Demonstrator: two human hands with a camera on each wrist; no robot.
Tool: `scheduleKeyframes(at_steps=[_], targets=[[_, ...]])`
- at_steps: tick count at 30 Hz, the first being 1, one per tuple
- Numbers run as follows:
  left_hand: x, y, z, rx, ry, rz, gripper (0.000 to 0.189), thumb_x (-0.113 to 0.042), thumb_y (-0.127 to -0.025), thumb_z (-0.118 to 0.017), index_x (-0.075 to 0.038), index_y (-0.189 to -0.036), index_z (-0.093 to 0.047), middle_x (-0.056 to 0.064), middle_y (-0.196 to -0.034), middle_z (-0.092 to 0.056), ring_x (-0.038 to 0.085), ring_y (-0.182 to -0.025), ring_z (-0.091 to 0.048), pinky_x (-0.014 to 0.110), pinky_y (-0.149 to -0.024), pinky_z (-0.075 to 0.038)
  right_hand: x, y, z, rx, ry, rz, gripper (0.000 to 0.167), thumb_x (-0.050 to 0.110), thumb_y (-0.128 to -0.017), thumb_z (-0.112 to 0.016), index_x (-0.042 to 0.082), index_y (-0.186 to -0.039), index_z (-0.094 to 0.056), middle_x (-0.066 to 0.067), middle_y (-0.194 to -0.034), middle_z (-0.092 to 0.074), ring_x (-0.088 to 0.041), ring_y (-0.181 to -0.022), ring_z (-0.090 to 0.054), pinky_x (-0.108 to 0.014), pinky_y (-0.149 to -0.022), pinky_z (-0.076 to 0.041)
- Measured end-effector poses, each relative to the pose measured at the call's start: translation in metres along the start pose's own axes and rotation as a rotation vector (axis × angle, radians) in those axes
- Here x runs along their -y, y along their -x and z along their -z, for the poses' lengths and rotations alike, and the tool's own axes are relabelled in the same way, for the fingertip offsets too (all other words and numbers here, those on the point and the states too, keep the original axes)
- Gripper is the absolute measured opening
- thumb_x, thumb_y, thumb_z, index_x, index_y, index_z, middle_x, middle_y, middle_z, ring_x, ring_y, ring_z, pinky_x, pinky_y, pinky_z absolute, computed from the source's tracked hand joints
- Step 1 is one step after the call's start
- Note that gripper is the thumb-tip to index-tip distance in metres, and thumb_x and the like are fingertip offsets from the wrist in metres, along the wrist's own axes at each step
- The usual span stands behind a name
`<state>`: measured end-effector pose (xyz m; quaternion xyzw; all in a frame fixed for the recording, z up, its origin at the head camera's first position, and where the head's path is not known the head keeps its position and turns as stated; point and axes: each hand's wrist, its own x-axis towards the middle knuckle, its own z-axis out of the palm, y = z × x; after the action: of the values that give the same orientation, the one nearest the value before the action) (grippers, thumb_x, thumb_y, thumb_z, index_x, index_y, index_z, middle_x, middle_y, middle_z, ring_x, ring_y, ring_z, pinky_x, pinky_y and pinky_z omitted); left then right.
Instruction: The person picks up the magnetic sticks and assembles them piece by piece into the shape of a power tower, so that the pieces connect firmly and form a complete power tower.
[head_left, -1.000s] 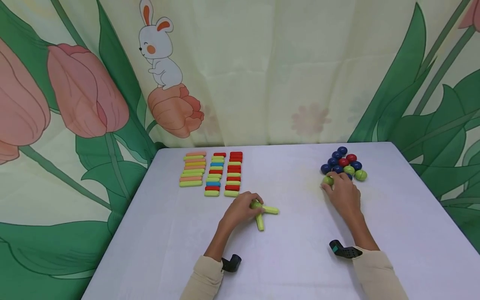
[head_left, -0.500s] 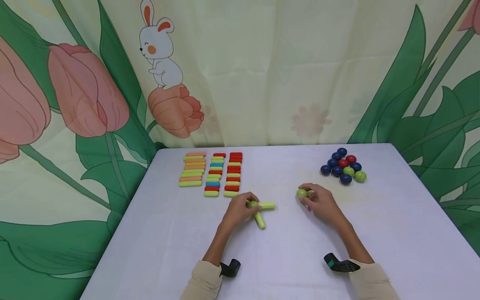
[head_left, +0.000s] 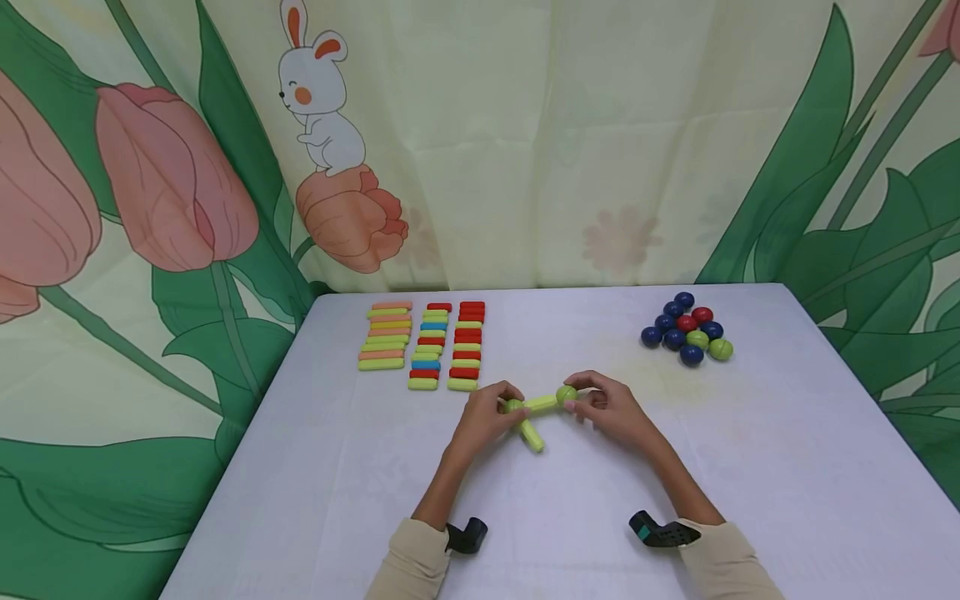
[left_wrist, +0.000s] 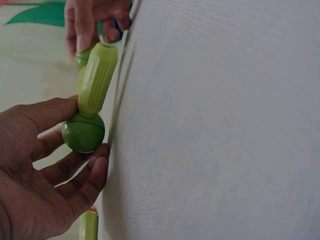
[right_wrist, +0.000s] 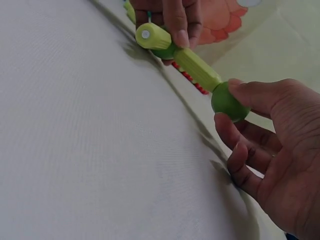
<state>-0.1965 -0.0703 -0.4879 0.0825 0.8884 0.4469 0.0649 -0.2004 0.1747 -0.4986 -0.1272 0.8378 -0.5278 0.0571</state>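
The right hand (head_left: 617, 412) has come away from the pile of balls (head_left: 674, 339) and, a half second after hanging well apart, has brought its green ball to the piece in the left hand (head_left: 480, 421). That right ball (right_wrist: 229, 102) now meets the far end of the first rod (right_wrist: 197, 68), so the work stands as ball, rod, ball in one line between the hands. The second rod (left_wrist: 99, 80) has swung too, and points toward the person and a little right; it branches off the left ball (left_wrist: 83, 133), its other end free, with a small pale disc set in it.

The left thumb and fingers pinch the left ball near where the rods join. The right thumb and forefinger grasp the right ball, the remaining fingers curled loosely below. Whether that ball would stay on the rod unheld, I cannot tell. The piece is over the middle of the white table (head_left: 570, 517), nearer the person than the columns of rods (head_left: 431, 341).

No brand, label or writing can be read, on the toys or on the black wrist devices (head_left: 467, 536).
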Motion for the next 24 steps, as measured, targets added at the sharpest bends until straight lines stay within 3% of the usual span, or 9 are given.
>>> scheduleKeyframes(at_steps=[6,14,20,24], targets=[[-0.001,-0.001,-0.001,0.007,-0.01,0.013,0.021,-0.027,-0.086,-0.076,-0.014,-0.1,-0.069,0.0,-0.094,-0.067,0.012,-0.076,-0.052,0.019,-0.063,-0.046,-0.001,0.0,-0.002,-0.01,0.027,0.005,0.038,0.028,-0.089,-0.072,0.016,-0.123,-0.062,-0.011,-0.116,-0.065,-0.015,-0.065,-0.059,-0.026,-0.051,-0.047],[-0.004,0.001,0.002,0.042,-0.064,0.028,0.025,-0.031,-0.086,-0.075,-0.015,-0.104,-0.069,-0.003,-0.089,-0.063,0.012,-0.076,-0.052,0.02,-0.062,-0.046,-0.002,-0.001,-0.001,-0.008,0.098,0.032,0.035,0.021,-0.091,-0.069,0.014,-0.125,-0.063,-0.006,-0.084,-0.067,-0.012,-0.062,-0.054,-0.023,-0.052,-0.043],[-0.004,0.001,0.002,0.062,-0.113,0.006,0.024,-0.031,-0.086,-0.075,-0.015,-0.101,-0.066,-0.003,-0.089,-0.061,0.013,-0.081,-0.053,0.022,-0.068,-0.048,-0.006,-0.002,0.001,-0.074,0.068,0.015,0.031,0.024,-0.094,-0.066,0.012,-0.122,-0.064,-0.008,-0.105,-0.068,-0.016,-0.068,-0.061,-0.025,-0.053,-0.047],[-0.003,0.002,0.001,0.053,-0.141,0.016,0.023,-0.029,-0.085,-0.077,-0.013,-0.095,-0.063,-0.003,-0.084,-0.058,0.012,-0.079,-0.052,0.021,-0.065,-0.047,-0.01,-0.002,0.009,-0.233,0.038,-0.011,0.026,0.026,-0.096,-0.063,0.008,-0.115,-0.065,-0.013,-0.106,-0.066,-0.014,-0.067,-0.064,-0.024,-0.051,-0.049]])
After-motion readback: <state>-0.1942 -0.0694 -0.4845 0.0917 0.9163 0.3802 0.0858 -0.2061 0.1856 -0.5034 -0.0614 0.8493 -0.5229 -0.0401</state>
